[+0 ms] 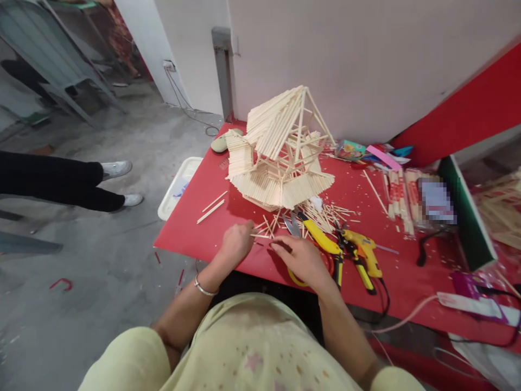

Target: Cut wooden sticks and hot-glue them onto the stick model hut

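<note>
My left hand (237, 244) is closed in a pinch on a short wooden stick (259, 236), which points right. Facing it, my right hand (302, 259) has thumb and forefinger drawn close together by the stick's far end; anything between those tips is too small to make out. Just beyond both hands, a model pavilion (280, 157) built of thin sticks stands on the red table (183, 231). Loose cut sticks (325, 217) lie in front of it. Scissors (292, 224) and yellow-handled cutters (323, 236) lie close to my right hand, beside a yellow glue gun (362, 244).
Packs of sticks (401, 201) and a green-sided box (466, 212) stand at the right. A power strip (468, 304) with cables lies at the front right. A white tray (165, 209) sits left of the table. Another person's legs (52, 179) and a chair (52, 49) are further left.
</note>
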The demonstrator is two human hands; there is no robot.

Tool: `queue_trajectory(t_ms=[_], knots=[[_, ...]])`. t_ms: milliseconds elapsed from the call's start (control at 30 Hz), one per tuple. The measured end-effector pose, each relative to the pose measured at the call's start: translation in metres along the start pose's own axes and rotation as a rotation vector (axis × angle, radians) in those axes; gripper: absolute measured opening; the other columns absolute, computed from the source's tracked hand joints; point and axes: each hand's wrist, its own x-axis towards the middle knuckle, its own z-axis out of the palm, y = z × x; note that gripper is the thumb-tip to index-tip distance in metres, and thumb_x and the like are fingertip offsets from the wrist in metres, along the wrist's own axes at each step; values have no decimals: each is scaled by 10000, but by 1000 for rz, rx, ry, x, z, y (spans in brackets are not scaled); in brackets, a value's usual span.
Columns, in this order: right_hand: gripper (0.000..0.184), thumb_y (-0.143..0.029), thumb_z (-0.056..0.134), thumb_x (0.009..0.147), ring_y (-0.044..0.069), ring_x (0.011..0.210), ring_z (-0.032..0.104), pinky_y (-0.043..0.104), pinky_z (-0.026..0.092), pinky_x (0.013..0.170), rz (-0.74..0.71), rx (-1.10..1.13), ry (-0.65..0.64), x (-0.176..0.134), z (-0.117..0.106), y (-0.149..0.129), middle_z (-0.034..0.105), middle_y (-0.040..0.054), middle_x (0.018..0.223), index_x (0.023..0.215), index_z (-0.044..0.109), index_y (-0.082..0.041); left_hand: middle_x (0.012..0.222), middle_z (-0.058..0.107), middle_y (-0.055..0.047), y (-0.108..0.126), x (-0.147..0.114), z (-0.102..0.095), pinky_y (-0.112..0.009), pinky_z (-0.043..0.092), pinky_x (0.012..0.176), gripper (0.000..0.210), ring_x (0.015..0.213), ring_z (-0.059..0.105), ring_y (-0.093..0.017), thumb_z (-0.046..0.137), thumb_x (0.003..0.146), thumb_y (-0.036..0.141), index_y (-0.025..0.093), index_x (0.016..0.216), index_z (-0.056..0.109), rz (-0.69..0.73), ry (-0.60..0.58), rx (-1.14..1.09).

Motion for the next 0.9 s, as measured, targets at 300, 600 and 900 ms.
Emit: queue_trajectory(t_ms=[300, 600, 900], knots=[[295, -419, 446, 999, 187, 909, 677, 286, 428, 757, 88, -273, 28, -1, -3, 19, 750, 7, 1024, 1049, 707, -291, 895, 742, -89, 6, 1, -1, -283, 350, 621, 243, 849, 691, -248, 487, 952, 386, 235, 1055, 647, -92, 21, 83], [340, -435, 399, 1013, 191, 903, 665, 297, 405, 739, 142, -410, 33, -3, 2, 30, 736, 25, 1015, 1058, 703, -290, 918, 743, -47, 16, 2, -1, -268, 328, 616, 189, 864, 681, -219, 467, 961, 357, 245, 999, 614, -46, 1, -48], [332, -389, 394, 1011, 197, 974, 629, 284, 413, 731, 311, -489, 262, -17, -17, 51, 651, 79, 1140, 1176, 653, -264, 939, 721, -93, 29, 3, 5, -281, 347, 642, 329, 883, 670, -233, 370, 1005, 457, 210, 1044, 583, -86, 66, 178]])
